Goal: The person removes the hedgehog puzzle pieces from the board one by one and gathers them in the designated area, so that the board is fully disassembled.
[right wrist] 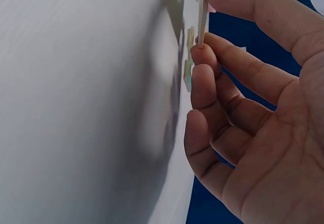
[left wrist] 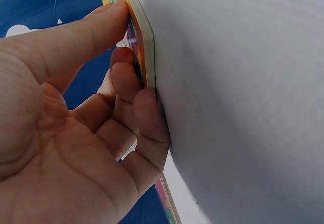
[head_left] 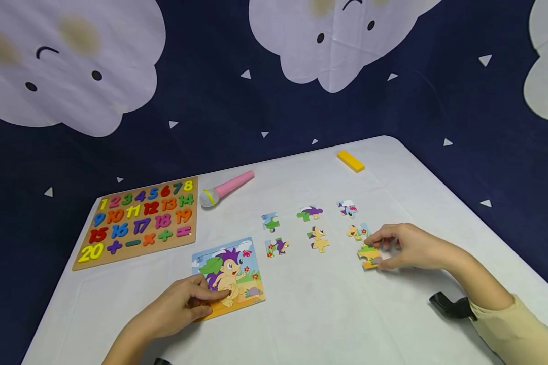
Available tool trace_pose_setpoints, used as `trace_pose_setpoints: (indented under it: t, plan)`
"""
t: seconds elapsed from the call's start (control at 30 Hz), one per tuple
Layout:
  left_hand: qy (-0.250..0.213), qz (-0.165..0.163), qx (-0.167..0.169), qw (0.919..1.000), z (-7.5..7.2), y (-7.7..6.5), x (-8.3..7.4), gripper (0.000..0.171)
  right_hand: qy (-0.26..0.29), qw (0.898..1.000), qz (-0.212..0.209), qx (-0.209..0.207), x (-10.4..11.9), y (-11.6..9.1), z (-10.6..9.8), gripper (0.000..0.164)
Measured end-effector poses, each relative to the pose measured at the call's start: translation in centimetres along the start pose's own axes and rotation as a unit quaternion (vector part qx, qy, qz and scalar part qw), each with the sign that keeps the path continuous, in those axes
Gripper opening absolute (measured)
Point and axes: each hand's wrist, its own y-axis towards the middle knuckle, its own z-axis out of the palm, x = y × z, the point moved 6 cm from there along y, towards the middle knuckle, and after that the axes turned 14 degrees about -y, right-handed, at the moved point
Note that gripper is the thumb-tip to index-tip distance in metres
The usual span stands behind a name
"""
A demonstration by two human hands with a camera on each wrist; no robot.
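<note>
My left hand (head_left: 180, 306) rests on the lower left part of a square picture board (head_left: 251, 276) showing a purple-haired hedgehog. The index finger lies across the picture and the thumb touches near the lower edge. In the left wrist view the board (left wrist: 148, 46) is seen edge-on, low over the white tabletop. At the right, my right hand (head_left: 413, 247) pinches a green and orange jigsaw piece (head_left: 369, 258) between thumb and fingers. That thin piece (right wrist: 203, 24) appears edge-on in the right wrist view. Just behind it lies a piece with a yellow face (head_left: 353, 232).
Several loose jigsaw pieces lie in two rows, among them a purple and green one (head_left: 309, 213) and a beige one (head_left: 318, 241). A number board (head_left: 139, 220) stands at the left, beside a pink toy microphone (head_left: 230, 185). A yellow block (head_left: 350, 161) lies at the back.
</note>
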Motion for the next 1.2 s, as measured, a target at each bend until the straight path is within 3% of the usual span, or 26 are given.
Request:
trace_pose_setpoints:
  t: [0.33,1.2]
  plan:
    - [-0.004,-0.001,0.001,1.0000,0.0,0.0,0.0,0.036,-0.008,1.000,0.017,0.016,-0.8,0.2,0.3,0.046]
    - [-0.009,-0.003,-0.001,1.0000,-0.1,0.1,0.1,0.036,-0.009,1.000,0.025,0.001,-1.7,-0.2,0.4,0.046]
